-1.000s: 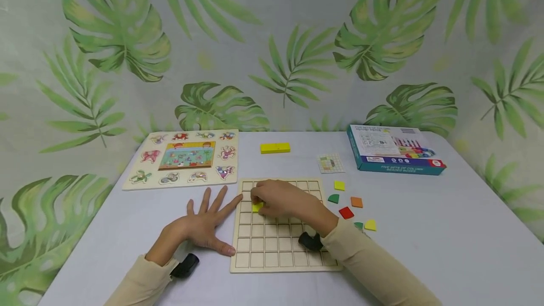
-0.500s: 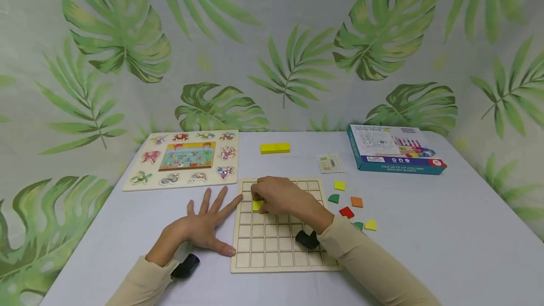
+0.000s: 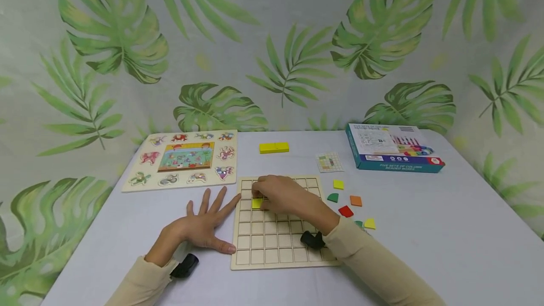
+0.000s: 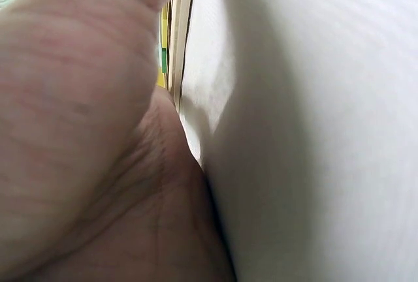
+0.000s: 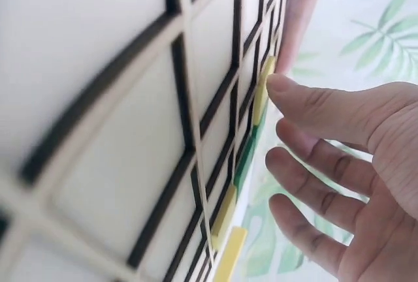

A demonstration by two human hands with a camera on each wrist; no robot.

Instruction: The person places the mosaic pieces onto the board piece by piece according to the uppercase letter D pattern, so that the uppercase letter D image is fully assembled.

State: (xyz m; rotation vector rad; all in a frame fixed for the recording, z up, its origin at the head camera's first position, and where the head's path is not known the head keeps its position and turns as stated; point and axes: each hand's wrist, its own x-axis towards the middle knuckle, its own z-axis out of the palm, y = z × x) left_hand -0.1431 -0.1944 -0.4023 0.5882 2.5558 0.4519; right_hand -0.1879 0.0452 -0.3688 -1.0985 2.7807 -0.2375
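Here's the right thumb, its tip up against a yellow tile [image 3: 257, 203] that lies on the wooden grid board [image 3: 258, 241], toward the upper left, one column in from the edge. The right hand [image 3: 280, 195] arches over that corner with its other fingers loosely bent and parted, clasping nothing in the wrist view — and there, along the grid, a green piece [image 5: 245, 158] shows next to the yellow one, then another yellow piece [image 5: 223, 217] farther down. Over on the other side, the left hand [image 3: 201, 228] lies palm down on the white tabletop [image 3: 425, 249], fingers fanned wide and grasping nothing, index tip and thumb tip both at the board's left edge. A black device [image 3: 184, 266] sits at the left wrist, a second one [image 3: 312, 240] at the right. Just right of the board, loose pieces lie scattered: a yellow square [image 3: 338, 184], a green quarter-round [image 3: 333, 197], an orange square [image 3: 355, 200], a red square [image 3: 346, 211] and, near the sleeve, a yellow rounded piece [image 3: 369, 223]. Farther back come a gridded card [image 3: 329, 162], a yellow block [image 3: 274, 147], a sea-creature puzzle [image 3: 154, 178] on the left and a teal-edged box [image 3: 395, 165] on the right — all before a leaf-printed cloth [image 3: 293, 4].
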